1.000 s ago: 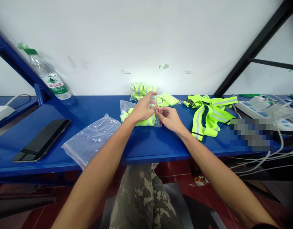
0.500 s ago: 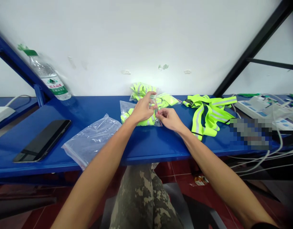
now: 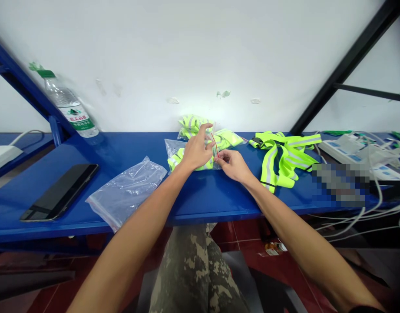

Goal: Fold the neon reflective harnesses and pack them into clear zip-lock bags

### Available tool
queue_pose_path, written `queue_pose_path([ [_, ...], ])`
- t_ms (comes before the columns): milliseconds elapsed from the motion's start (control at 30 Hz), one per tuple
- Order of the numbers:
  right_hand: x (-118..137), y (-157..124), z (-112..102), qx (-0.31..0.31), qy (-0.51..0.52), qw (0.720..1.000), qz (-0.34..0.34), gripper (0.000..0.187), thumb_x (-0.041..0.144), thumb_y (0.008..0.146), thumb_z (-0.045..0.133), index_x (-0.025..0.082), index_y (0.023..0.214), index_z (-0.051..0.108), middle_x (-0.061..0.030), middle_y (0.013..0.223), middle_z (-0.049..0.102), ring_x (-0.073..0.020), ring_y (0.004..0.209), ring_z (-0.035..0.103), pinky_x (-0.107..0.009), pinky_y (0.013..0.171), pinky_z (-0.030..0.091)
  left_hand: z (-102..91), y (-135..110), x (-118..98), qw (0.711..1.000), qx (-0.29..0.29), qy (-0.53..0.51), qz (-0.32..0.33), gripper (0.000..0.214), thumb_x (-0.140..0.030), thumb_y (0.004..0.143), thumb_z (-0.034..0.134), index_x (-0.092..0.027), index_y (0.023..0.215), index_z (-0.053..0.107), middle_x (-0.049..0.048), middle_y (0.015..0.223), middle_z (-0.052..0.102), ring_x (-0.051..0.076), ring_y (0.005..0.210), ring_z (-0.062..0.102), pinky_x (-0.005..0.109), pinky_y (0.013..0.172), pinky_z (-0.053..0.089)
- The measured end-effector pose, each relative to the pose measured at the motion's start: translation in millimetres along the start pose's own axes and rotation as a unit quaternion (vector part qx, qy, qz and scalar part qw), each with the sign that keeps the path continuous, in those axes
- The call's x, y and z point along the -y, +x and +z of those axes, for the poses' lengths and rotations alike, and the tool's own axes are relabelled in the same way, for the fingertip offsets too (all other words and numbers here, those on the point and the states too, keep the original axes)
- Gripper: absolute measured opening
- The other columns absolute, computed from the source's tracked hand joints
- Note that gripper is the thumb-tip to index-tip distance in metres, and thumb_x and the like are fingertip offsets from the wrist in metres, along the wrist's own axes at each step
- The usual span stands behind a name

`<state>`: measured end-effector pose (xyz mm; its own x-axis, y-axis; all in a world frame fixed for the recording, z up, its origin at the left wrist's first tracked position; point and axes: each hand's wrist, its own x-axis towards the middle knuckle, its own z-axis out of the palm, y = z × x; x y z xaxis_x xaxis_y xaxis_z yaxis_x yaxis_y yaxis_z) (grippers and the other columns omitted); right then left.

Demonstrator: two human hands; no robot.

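Observation:
A clear zip-lock bag [image 3: 171, 148] with a folded fluorescent yellow reflective strap inside lies at the middle of the blue table. My left hand [image 3: 198, 149] is closed on the bag near its mouth, fingers curved, index finger raised along the edge. At the red zip line, my right hand [image 3: 231, 164] pinches the bag's edge between thumb and fingertips. Just behind are more bagged yellow straps [image 3: 193, 123], partly hidden by my left hand. Loose yellow reflective straps [image 3: 279, 158] with black trim lie right of my right hand. An empty clear bag [image 3: 128, 189] rests beside my left forearm.
A black phone [image 3: 59, 191] lies on the blue table [image 3: 216, 204] at the left. Behind it a water bottle [image 3: 74, 108] stands near the wall. White power strips [image 3: 352, 154] and cables are at the right, by a blurred-out patch.
My hands stay on the bag with only a slight shift. The red zip edge stands a little more upright between my fingers. The whole view has moved very slightly.

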<state>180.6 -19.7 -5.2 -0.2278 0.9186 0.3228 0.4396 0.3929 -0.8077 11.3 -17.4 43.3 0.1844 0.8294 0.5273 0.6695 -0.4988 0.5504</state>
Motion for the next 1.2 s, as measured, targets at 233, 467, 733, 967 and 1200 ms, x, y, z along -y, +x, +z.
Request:
queue_pose_path([
  [233, 5, -4, -3, 0.009, -0.073, 0.997, -0.006, 0.019, 0.03, 0.085, 0.059, 0.019, 0.07, 0.06, -0.0014, 0.065, 0.064, -0.0142, 0.058, 0.051, -0.029, 0.06, 0.036, 0.2, -1, 0, 1.0, -0.008, -0.006, -0.009, 0.062, -0.019, 0.088, 0.054, -0.026, 0.146, 0.034, 0.0075, 0.11, 0.071, 0.028, 0.106, 0.066, 0.049, 0.099, 0.049],
  [467, 5, -7, -2, 0.043, -0.058, 0.997, -0.012, 0.015, 0.026, 0.087, 0.056, 0.018, 0.076, 0.062, -0.0027, 0.071, 0.068, -0.0154, 0.064, 0.058, -0.028, 0.065, 0.04, -2.2, -1, -2, 0.999, -0.021, -0.016, -0.018, 0.064, -0.019, 0.089, 0.053, -0.024, 0.149, 0.029, 0.0074, 0.107, 0.071, 0.027, 0.104, 0.066, 0.048, 0.1, 0.048],
  [733, 4, -8, 0, 0.029, -0.037, 0.998, -0.031, 0.028, 0.045, 0.091, 0.058, 0.018, 0.086, 0.063, -0.0006, 0.073, 0.063, -0.0139, 0.063, 0.052, -0.028, 0.061, 0.038, -1.6, -2, -2, 0.998, -0.062, -0.027, -0.019, 0.046, -0.025, 0.098, 0.042, -0.025, 0.143, 0.036, 0.0053, 0.104, 0.071, 0.022, 0.097, 0.067, 0.042, 0.097, 0.049],
  [967, 8, -5, 8, 0.001, -0.039, 0.998, -0.05, 0.049, 0.066, 0.087, 0.057, 0.02, 0.07, 0.048, 0.0034, 0.061, 0.044, -0.0113, 0.058, 0.036, -0.028, 0.055, 0.028, 6.3, -7, -14, 0.998, -0.055, -0.029, 0.011, 0.039, -0.034, 0.105, 0.03, -0.024, 0.141, 0.038, 0.005, 0.095, 0.072, 0.02, 0.087, 0.067, 0.036, 0.088, 0.051],
  [1200, 0, -1, -2, -0.097, -0.015, 0.995, -0.013, 0.049, 0.065, 0.087, 0.058, 0.022, 0.066, 0.047, 0.0015, 0.059, 0.046, -0.0134, 0.058, 0.04, -0.029, 0.056, 0.034, -10.8, -3, -7, 0.978, -0.101, 0.178, -0.041, 0.047, -0.052, 0.102, 0.033, -0.018, 0.12, 0.061, 0.0136, 0.118, 0.071, 0.03, 0.117, 0.059, 0.047, 0.103, 0.042],
])
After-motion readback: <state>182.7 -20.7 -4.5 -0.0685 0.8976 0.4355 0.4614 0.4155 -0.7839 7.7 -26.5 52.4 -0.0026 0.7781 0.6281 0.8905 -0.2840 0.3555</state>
